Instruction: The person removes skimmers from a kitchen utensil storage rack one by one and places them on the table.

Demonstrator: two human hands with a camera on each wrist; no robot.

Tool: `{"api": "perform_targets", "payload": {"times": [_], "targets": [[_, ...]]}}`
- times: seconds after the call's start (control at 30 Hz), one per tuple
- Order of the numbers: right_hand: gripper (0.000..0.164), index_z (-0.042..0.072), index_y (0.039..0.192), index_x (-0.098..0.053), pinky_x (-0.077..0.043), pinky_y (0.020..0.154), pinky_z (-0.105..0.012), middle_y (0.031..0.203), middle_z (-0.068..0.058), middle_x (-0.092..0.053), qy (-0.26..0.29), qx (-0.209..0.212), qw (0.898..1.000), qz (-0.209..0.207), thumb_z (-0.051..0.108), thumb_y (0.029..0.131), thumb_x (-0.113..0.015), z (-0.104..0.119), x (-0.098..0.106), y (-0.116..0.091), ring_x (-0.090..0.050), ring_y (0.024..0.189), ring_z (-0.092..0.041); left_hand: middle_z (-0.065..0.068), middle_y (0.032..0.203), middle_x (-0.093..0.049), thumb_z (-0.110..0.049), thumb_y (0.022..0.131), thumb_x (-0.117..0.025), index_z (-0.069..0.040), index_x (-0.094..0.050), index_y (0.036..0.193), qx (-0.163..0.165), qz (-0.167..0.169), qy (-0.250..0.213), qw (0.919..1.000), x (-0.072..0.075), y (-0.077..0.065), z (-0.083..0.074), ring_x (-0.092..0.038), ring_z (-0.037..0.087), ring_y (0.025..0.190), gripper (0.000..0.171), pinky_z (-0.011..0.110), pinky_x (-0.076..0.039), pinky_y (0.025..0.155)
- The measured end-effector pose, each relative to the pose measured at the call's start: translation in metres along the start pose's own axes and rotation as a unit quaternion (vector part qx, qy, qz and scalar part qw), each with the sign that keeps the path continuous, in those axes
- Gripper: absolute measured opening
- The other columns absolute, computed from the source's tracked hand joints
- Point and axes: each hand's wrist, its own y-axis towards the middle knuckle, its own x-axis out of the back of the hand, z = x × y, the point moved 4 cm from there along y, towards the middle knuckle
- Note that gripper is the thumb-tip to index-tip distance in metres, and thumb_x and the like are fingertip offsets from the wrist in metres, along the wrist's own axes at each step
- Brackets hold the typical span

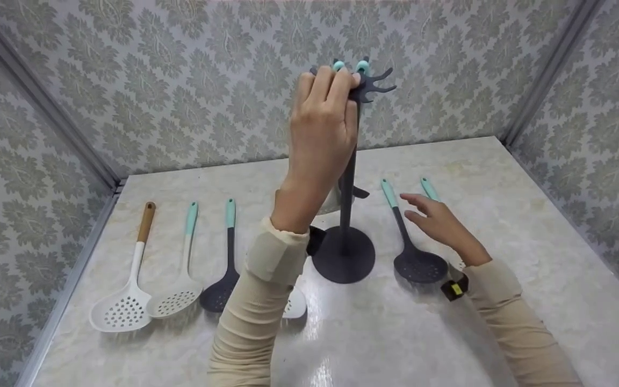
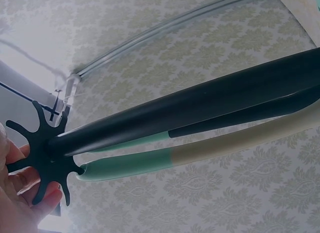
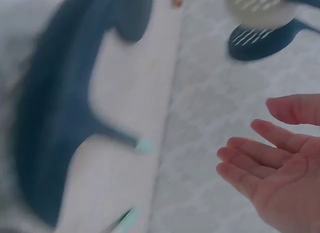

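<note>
My left hand (image 1: 320, 121) grips the hooked top (image 2: 37, 150) of a dark utensil stand (image 1: 344, 263), fingers curled among the hooks in the left wrist view. Two utensils with mint handles hang from the hooks: one with a cream shaft (image 2: 215, 145), one with a dark shaft (image 2: 225, 122). Their slotted heads, one cream (image 3: 260, 13) and one dark (image 3: 260, 45), appear in the right wrist view. My right hand (image 1: 438, 223) holds nothing, its fingers loosely extended, beside a dark skimmer (image 1: 421, 267). Another mint handle (image 1: 429, 188) is partly hidden behind that hand.
On the left of the marbled table (image 1: 368, 344) lie a white skimmer with a brown handle (image 1: 124, 312), a pale skimmer with a mint handle (image 1: 175, 303) and a dark skimmer (image 1: 215, 295). My left sleeve partly covers a white perforated head (image 1: 296, 303). Patterned panels enclose the table.
</note>
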Motion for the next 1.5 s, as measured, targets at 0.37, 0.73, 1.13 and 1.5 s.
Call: {"api": "perform_targets", "payload": {"times": [0.37,0.73,1.13,1.5], "targets": [[0.047,0.000,0.143,-0.030,-0.032,0.109,-0.038,0.141,-0.019,-0.042,0.214,0.122,0.968,-0.042,0.011,0.099,-0.040,0.096,-0.014,0.024,-0.041,0.131,-0.027,0.007,0.100,-0.059,-0.005,0.092,-0.039,-0.006,-0.063,0.106,0.023,0.026,-0.110,0.9934,0.000,-0.005,0.005,-0.044,0.021,0.094,0.028,0.023,-0.040,0.084],[0.033,0.001,0.127,-0.054,-0.047,0.088,-0.023,0.107,-0.015,-0.064,0.193,0.133,0.963,-0.131,0.009,0.094,-0.051,0.098,-0.008,0.017,-0.061,0.098,-0.010,0.005,0.108,-0.066,0.004,0.093,-0.035,-0.006,-0.068,0.098,0.055,0.037,-0.303,0.9507,-0.006,0.001,0.025,-0.053,0.015,0.103,0.034,0.020,-0.039,0.090],[0.029,0.003,0.117,-0.061,-0.052,0.081,-0.023,0.104,-0.013,-0.065,0.152,0.152,0.968,-0.133,0.014,0.090,-0.059,0.105,-0.005,0.007,-0.064,0.094,-0.012,0.012,0.099,-0.055,0.016,0.089,-0.034,0.010,-0.064,0.087,0.162,-0.013,-0.434,0.8861,0.008,0.005,0.040,-0.051,0.019,0.101,0.031,0.024,-0.044,0.093],[0.029,0.002,0.117,-0.061,-0.052,0.076,-0.021,0.103,-0.009,-0.065,0.138,0.170,0.965,-0.143,0.011,0.089,-0.060,0.106,-0.004,0.001,-0.063,0.090,-0.008,0.013,0.111,-0.059,-0.016,0.093,-0.023,0.001,-0.065,0.103,0.166,0.016,-0.456,0.8741,0.001,-0.007,0.061,-0.046,0.013,0.124,0.046,0.029,-0.031,0.106]]}}
